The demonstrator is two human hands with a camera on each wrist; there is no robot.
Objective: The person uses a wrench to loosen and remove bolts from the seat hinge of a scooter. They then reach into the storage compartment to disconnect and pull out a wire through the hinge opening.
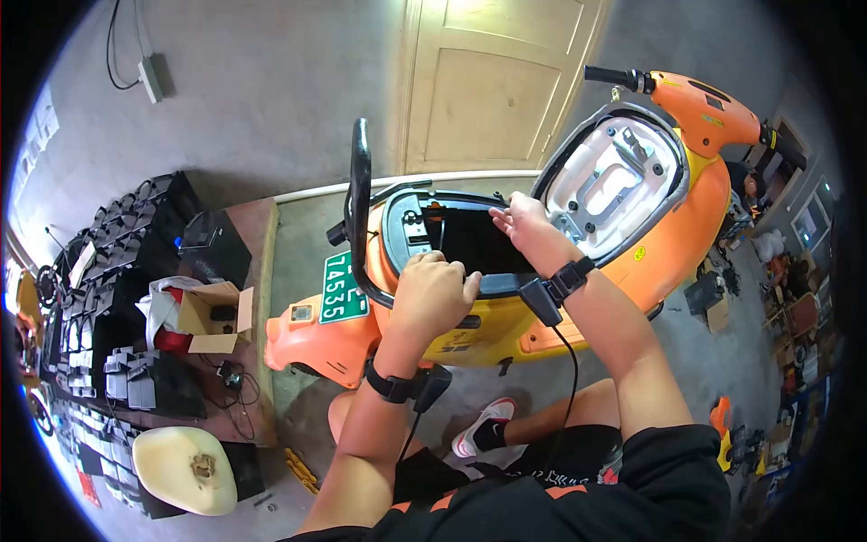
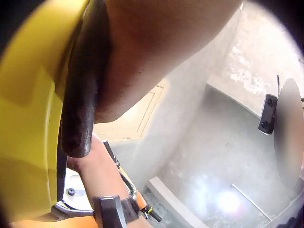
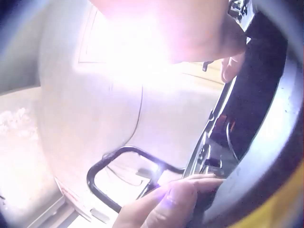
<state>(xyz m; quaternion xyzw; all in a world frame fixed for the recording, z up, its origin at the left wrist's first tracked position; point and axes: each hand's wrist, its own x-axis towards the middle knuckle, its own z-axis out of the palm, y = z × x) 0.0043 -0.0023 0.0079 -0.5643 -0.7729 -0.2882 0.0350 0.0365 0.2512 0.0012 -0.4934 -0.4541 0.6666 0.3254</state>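
An orange and yellow scooter (image 1: 713,203) stands side-on in front of me. Its seat (image 1: 564,181) is tipped up, with the white underside showing. My left hand (image 1: 435,294) has its fingers curled over the near rear rim of the dark storage compartment (image 1: 488,239). Across the opening, my right hand (image 1: 524,221) lies at the far rim, fingers fairly straight and nothing held. In the right wrist view, its fingertips (image 3: 230,70) are right at that rim. The black grab rail (image 1: 360,181) rises beside my left forearm; its rounded end shows large in the left wrist view.
A green number plate (image 1: 340,294) is at the scooter's rear. On the left are stacked black batteries (image 1: 135,235), an open cardboard box (image 1: 212,316) and a cream seat foam (image 1: 185,470). Shelves with parts line the right. A wall with a door (image 1: 497,90) stands behind.
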